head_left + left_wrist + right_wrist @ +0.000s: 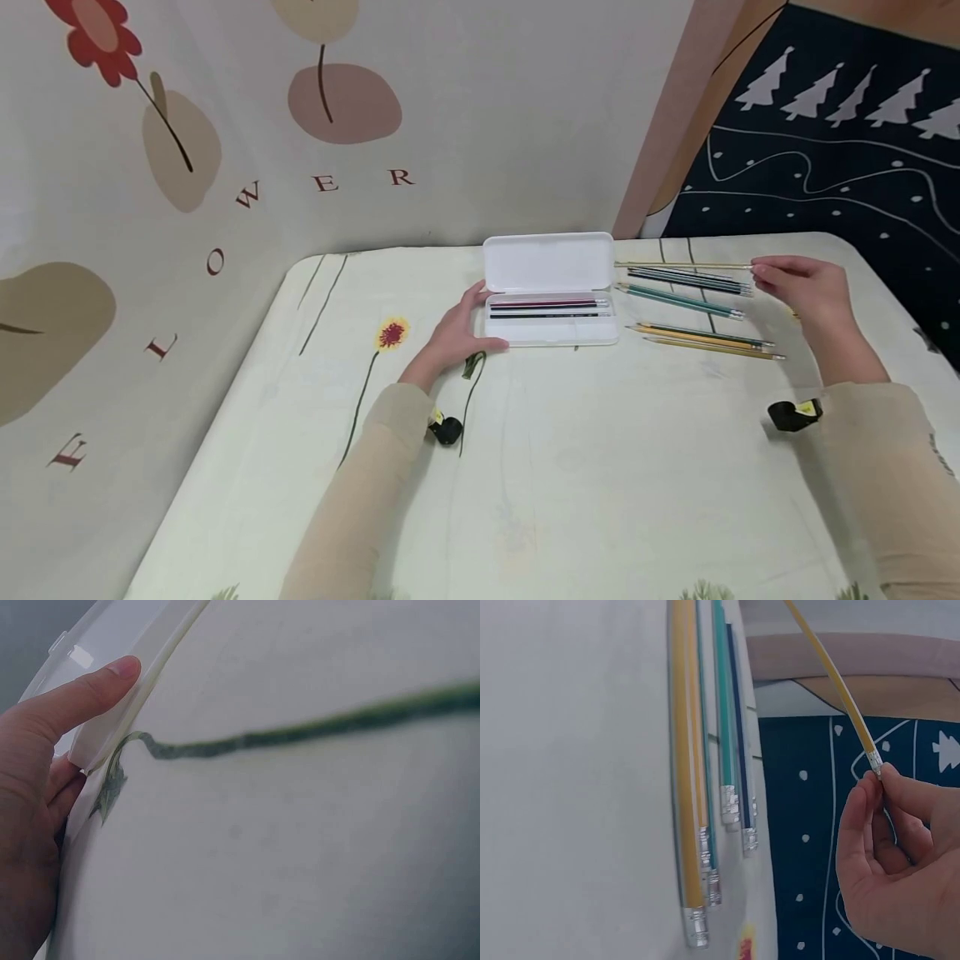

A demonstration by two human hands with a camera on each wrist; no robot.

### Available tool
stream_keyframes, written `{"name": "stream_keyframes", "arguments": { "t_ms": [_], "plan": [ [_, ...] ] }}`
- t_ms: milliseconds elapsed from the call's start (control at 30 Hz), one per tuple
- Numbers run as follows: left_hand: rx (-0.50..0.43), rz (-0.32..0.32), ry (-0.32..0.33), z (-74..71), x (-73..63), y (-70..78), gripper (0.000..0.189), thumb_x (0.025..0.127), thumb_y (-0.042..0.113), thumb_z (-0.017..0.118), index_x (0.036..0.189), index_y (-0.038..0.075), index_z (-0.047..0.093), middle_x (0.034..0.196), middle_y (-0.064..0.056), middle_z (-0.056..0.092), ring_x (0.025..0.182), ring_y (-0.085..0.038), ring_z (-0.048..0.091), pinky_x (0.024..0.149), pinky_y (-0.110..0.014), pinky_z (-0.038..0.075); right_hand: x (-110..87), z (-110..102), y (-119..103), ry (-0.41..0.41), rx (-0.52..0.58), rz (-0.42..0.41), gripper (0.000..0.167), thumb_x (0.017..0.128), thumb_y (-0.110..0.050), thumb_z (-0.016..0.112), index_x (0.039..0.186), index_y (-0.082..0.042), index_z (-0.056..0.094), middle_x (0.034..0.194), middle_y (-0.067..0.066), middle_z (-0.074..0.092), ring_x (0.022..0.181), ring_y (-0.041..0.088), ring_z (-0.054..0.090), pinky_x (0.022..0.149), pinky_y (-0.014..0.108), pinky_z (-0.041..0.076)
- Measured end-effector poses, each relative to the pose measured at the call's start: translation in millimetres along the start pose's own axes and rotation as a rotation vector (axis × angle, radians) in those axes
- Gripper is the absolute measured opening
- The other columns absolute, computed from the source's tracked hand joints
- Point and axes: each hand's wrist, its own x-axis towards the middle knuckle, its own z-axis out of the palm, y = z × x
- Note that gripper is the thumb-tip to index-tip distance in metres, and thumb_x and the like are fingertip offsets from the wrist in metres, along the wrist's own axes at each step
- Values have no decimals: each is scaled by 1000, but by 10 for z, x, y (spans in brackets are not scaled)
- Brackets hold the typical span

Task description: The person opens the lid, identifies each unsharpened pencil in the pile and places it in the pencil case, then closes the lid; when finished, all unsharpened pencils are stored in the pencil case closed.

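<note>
one pencil (720,266) crosswise, tip leftward, in right grip's (813,302) pinch; left grip (452,332) around case (555,333)

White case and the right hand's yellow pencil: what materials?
White case: likely plastic, glossy; light glints off it in the left wrist view. Yellow pencil: probably painted wood from its even coat, though unconfirmed; its silvery ferrule looks metallic.

left hand (452,335) grips open white case (549,264) | right hand (813,292) pinches pencil (705,266) | other pencils (681,300) lie between
</note>
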Motion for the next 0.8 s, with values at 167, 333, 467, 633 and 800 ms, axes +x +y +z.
{"name": "stream_keyframes", "arguments": {
  "t_ms": [167,333,467,633,800],
  "plan": [
    [-1,4,4,-4,-6,10,111,75,41,86,159,25,16,159,0,41,150,-28,32,123,-51,26,-18,0,-60,42,1,15,15,88,-36,71,103,-35,72,90,-28,61,77,-14,64,75,6,53],
    [0,-8,3,-5,-13,28,110,75,42,85,159,26,16,159,0,40,150,-28,31,123,-52,25,-40,3,-93,83,56,16,19,88,-34,72,107,-31,73,93,-23,62,77,-12,65,74,5,53],
    [-4,-11,1,-8,-13,30,110,75,42,85,159,26,16,159,0,40,150,-28,31,123,-52,25,-50,9,-106,104,137,5,18,87,-31,74,105,-28,75,93,-21,64,77,-10,66,72,5,53],
    [-3,-5,-1,-9,-11,20,110,76,41,85,159,25,16,159,-1,41,150,-28,31,123,-51,25,-64,23,-133,100,237,-14,20,82,-28,78,102,-24,77,91,-19,67,76,-7,68,70,6,54],
    [-1,-2,-2,-11,-14,25,112,76,41,85,160,23,14,160,-1,40,151,-29,30,124,-51,24,-97,53,-175,88,268,-38,21,82,-25,79,103,-22,77,90,-18,68,78,-6,68,70,6,54]
  ]
}}
